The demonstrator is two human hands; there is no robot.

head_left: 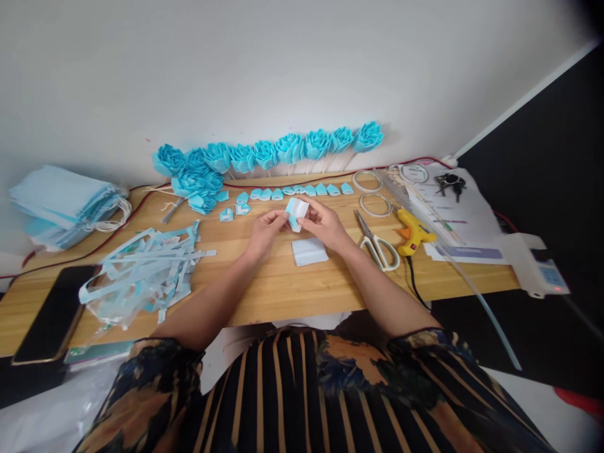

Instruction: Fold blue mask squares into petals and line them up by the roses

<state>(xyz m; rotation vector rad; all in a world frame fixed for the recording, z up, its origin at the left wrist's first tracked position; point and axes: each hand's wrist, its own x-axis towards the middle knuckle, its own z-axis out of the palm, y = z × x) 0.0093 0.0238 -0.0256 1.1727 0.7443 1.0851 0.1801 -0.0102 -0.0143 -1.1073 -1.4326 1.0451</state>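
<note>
Between my two hands is a small folded piece of blue-and-white mask fabric [297, 212], held just above the table. My left hand [267, 231] pinches its left edge between thumb and fingers. On the other side, my right hand [324, 224] grips the right edge, thumb in front. Below them a white fabric rectangle [309, 251] lies flat on the wood. Beyond my hands runs a row of folded blue petals [277, 194]. A few more folded pieces [226, 214] sit to the left of my left hand.
Blue fabric roses [289, 148] line the wall. Left are a face mask stack [66, 204], cut strips [146, 267] and a phone [51, 313]. Right are scissors [376, 243], a yellow glue gun [415, 233], wire coils [375, 204], papers [476, 220], keys [450, 184] and a power strip [533, 264].
</note>
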